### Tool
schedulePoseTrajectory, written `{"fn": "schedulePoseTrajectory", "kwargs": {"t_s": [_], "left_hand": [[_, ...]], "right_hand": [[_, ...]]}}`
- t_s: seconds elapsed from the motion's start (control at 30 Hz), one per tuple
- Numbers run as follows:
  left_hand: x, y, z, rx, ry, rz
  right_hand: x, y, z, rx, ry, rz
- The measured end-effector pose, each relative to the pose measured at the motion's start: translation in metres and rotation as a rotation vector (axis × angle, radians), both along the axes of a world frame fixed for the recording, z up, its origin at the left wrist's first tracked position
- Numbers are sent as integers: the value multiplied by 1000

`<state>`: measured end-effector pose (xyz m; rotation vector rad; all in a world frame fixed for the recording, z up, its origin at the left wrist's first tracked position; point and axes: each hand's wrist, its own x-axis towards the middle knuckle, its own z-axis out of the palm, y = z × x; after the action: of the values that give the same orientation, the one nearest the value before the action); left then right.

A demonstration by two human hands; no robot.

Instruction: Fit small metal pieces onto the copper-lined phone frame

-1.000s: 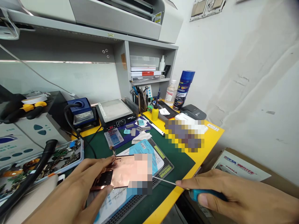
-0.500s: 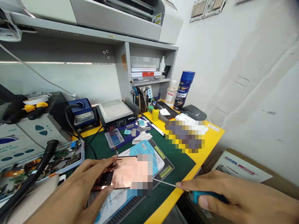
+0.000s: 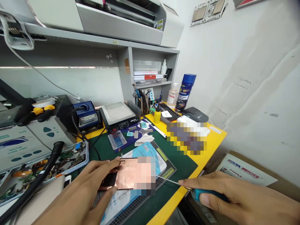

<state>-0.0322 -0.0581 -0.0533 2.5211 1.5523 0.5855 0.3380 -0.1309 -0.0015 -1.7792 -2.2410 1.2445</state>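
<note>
My left hand [image 3: 93, 184] grips the left end of a phone display panel [image 3: 126, 173], thumb on its near edge and fingers on its far edge. Copper-coloured foil covers most of the panel's upward face, with a black patch near my fingers and a small flex cable [image 3: 120, 153] standing up at the far edge. Pixelation hides its right end. A blue-and-white packet [image 3: 146, 151] lies beneath. My right hand [image 3: 225, 195] is closed round the blue handle of a screwdriver-like tool [image 3: 168, 180], index finger along its thin metal shaft. The shaft points at the panel's right end; its tip is hard to make out.
A perforated grey pad [image 3: 171, 170] lies under the packet on the green mat [image 3: 185, 162]. Left stands a tray [image 3: 85, 156] of circuit parts, with a black hose [image 3: 44, 170] across it. Behind are a hot plate [image 3: 117, 114], yellow bottle [image 3: 157, 116] and spray can [image 3: 185, 93].
The whole view has shifted slightly, the scene sitting a little lower and further right. Both hands keep their holds; the tool's shaft still points at the panel's right end.
</note>
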Motion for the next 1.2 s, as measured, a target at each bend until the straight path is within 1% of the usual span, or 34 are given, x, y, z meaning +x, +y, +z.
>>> {"fn": "schedulePoseTrajectory", "kwargs": {"t_s": [0.07,0.2,0.27,0.43,0.63,0.77,0.97,1.2], "left_hand": [[-1,0,-2,-24,81,-30],[2,-2,-1,63,119,-207],[6,-5,2,93,149,-237],[15,-11,5,112,169,-179],[21,-12,4,91,229,-109],[22,-9,-1,59,294,-113],[20,-10,-8,73,312,-119],[26,-13,-3,86,312,-82]], "right_hand": [[-1,1,2,4,1,-6],[-4,2,7,19,24,-33],[-5,3,10,24,24,-24],[-5,12,15,60,26,38],[-3,25,16,102,27,70],[-2,24,15,117,30,89],[-3,21,16,108,-12,106],[-1,25,14,97,-2,99]]}}
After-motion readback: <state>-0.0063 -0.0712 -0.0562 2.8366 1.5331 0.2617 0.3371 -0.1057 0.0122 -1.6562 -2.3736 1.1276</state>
